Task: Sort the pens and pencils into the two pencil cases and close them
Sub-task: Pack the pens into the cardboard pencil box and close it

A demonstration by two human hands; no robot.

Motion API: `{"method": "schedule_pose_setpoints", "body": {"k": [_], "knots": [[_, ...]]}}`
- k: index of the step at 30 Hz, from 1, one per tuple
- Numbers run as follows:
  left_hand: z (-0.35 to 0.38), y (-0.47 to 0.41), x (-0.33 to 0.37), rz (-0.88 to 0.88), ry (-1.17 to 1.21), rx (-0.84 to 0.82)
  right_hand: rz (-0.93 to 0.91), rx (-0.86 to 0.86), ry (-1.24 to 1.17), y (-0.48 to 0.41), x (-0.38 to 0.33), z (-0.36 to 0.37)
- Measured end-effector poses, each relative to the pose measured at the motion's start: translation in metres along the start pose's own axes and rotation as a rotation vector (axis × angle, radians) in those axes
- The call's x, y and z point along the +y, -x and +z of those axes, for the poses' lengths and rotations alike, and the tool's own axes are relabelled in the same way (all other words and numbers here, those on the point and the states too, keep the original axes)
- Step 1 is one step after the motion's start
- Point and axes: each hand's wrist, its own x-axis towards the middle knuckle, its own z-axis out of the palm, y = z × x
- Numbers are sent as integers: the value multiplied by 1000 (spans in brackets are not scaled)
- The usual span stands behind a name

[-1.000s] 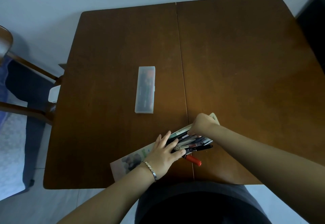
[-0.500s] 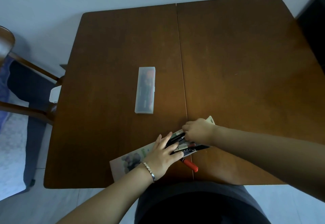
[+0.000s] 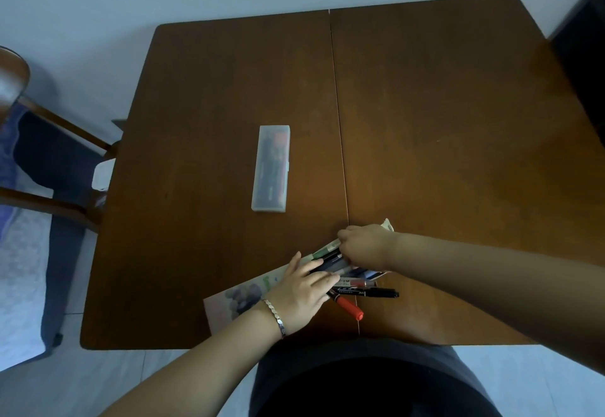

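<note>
- Pens (image 3: 330, 264) are lying bunched in the soft pouch (image 3: 242, 298) at the near edge of the table (image 3: 425, 122). The left hand (image 3: 301, 295) is pressing them flat-fingered, and the right hand (image 3: 366, 248) is seemingly gripping the pouch rim.
- The black marker (image 3: 370, 293) and red-capped marker (image 3: 348, 308) are sticking out, so closing now is risking a jam or markers rolling off.

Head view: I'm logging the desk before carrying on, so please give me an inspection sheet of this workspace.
Surface: brown wooden table, seam down the middle.
Job's things: clear plastic case left of the seam, filled, looks closed; soft pouch at the near edge, pens sticking out; black marker and red-capped marker at its near side.
Clutter: nothing seen.
Hands: left hand lies flat on pouch and pens; right hand grips the pouch's far edge.
Cables: nothing seen.
Surroundings: wooden chair at left, pale floor.
</note>
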Motion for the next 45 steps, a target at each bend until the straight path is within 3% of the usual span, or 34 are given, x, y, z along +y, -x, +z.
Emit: {"method": "schedule_pose_setpoints", "body": {"k": [11, 26, 33, 39, 45], "knots": [[7, -2, 0, 6, -30, 110, -12, 73, 47, 22, -14, 7], [5, 1, 6, -16, -59, 78, 123, -8, 32, 6, -24, 9], [7, -2, 4, -22, -1, 109, 335, -50, -250, 5, -19, 13], [-1, -8, 7, -101, 104, -183, 293, 4, -307, 15, -5, 3], [-5, -11, 6, -157, 162, -248, 129, -60, -48, 9, -4, 2]]}}
